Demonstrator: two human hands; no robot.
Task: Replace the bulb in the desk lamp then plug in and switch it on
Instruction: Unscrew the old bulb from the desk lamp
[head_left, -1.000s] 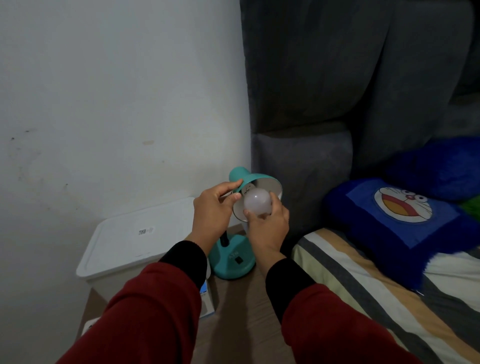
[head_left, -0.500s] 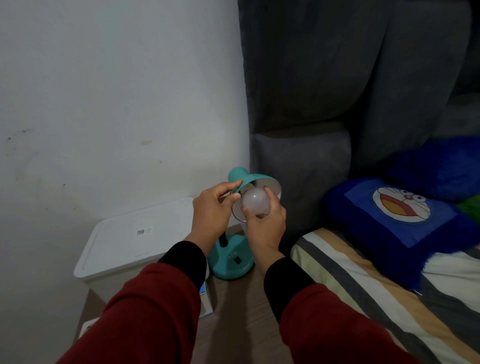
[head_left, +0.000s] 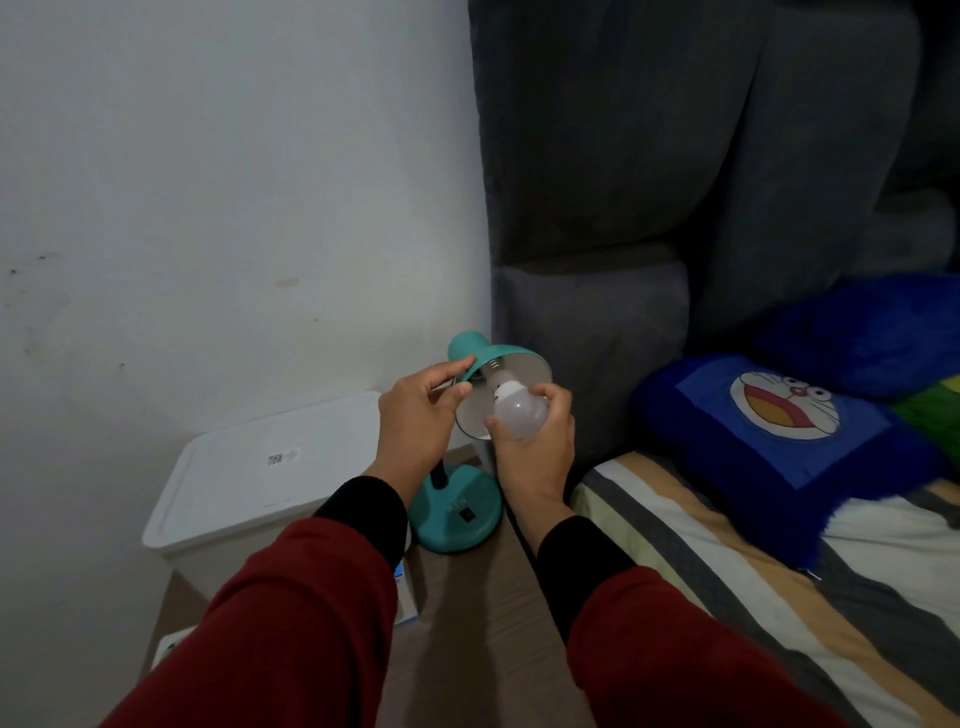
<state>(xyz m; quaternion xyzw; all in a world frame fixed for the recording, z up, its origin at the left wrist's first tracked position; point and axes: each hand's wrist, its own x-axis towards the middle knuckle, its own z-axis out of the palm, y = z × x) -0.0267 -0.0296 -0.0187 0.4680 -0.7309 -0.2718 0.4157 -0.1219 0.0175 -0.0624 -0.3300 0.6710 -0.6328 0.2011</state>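
Since the earlier frames, the bulb has moved from deep inside the shade to a position at its mouth, with the white neck and metal screw base now exposed between the globe and the socket. Whether the thread is fully clear of the socket cannot be told.

At far left, a white lidded storage box stands against the wall on the tabletop, untouched and clear of the work.

The left hand is next. Its grip is closed on the near rim of the teal shade, thumb on top and fingers curled beneath. Judged purpose: to brace the lamp head so that it does not swivel while the bulb is turned.

The teal lamp base sits flat on the tabletop below both hands, its black switch facing the person. No cord or plug is visible.

The right hand has its grip closed around the bulb, cupping the globe from below and to the right. The hold is on the globe rather than the neck, which suits rotation about the socket axis.

At right, a striped bed carries a blue cartoon pillow. No second bulb is in view.

Judged stage: removal of the fitted bulb, early in the task.
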